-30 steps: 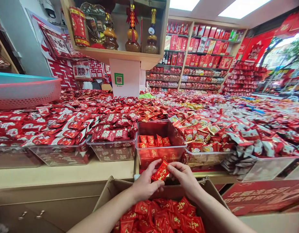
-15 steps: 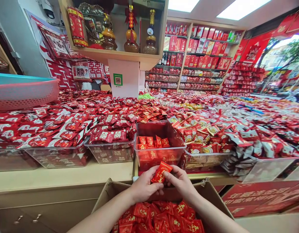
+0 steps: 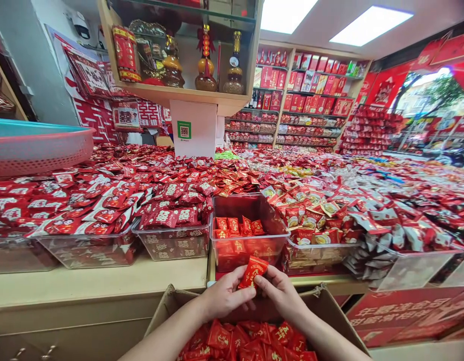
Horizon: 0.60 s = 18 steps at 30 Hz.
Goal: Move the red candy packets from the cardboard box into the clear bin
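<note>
Between both hands I hold one red candy packet (image 3: 253,272) with gold lettering, its face toward me. My left hand (image 3: 228,295) pinches its left side, thumb low at the front. My right hand (image 3: 279,287) has its thumb pressed on the packet's front right, its other fingers partly hidden behind. Just beyond the hands stands a clear plastic bin (image 3: 250,242) with similar red packets (image 3: 235,228) inside, some upright in a row. Below my wrists is an open cardboard box (image 3: 167,307) holding a heap of loose red packets (image 3: 250,341).
Clear bins of wrapped sweets line the counter (image 3: 104,288): dark red packets (image 3: 175,215) left, durian packets (image 3: 314,220) right. A pink basket (image 3: 43,153) sits far left. A cabinet with bottles (image 3: 205,62) overhangs the counter, with a QR code sign (image 3: 194,129) underneath.
The view has tilted slightly up, so everything sits a little lower in the picture. Both hands still hold the packet, which stands a bit more upright.
</note>
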{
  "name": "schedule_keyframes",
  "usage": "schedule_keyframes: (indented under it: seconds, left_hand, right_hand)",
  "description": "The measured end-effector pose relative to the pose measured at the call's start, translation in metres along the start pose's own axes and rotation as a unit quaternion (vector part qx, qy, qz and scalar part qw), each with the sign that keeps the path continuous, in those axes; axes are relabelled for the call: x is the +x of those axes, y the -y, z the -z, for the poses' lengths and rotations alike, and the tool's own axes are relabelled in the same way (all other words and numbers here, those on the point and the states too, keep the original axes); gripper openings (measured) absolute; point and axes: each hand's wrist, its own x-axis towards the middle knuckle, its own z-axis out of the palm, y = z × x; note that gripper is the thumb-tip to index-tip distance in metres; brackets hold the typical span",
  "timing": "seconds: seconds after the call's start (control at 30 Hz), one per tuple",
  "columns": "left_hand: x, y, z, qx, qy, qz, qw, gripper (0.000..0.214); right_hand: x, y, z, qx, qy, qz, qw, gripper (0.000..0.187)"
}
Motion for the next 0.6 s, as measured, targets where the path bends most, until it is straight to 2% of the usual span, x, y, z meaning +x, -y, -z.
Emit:
schedule_keyframes:
  seconds: [0.1, 0.23, 0.33, 0.4, 0.47, 0.6]
  left_hand:
    - [0.003, 0.001, -0.003, -0.009, -0.032, 0.014, 0.999, 0.043]
    - [0.006, 0.004, -0.006, -0.011, -0.099, 0.051, 0.994, 0.045]
    - [0.003, 0.000, -0.005, 0.063, -0.133, 0.033, 0.989, 0.047]
    - [0.001, -0.004, -0.003, 0.122, -0.133, -0.007, 0.984, 0.046]
    - [-0.001, -0.007, -0.001, 0.135, -0.111, -0.026, 0.984, 0.047]
    - [-0.002, -0.003, 0.000, 0.075, -0.060, 0.011, 0.995, 0.053]
  right_hand:
    - [-0.001, -0.002, -0.002, -0.028, -0.016, 0.033, 0.999, 0.022]
    - [-0.005, -0.002, -0.008, -0.087, -0.121, 0.053, 0.988, 0.024]
    - [-0.009, 0.004, -0.012, -0.207, -0.086, 0.071, 0.972, 0.025]
    - [-0.010, 0.008, -0.013, -0.259, -0.059, 0.077, 0.961, 0.022]
    - [-0.010, 0.010, -0.013, -0.284, -0.062, 0.080, 0.953, 0.017]
    - [-0.008, 0.011, -0.008, -0.306, -0.085, 0.089, 0.944, 0.013]
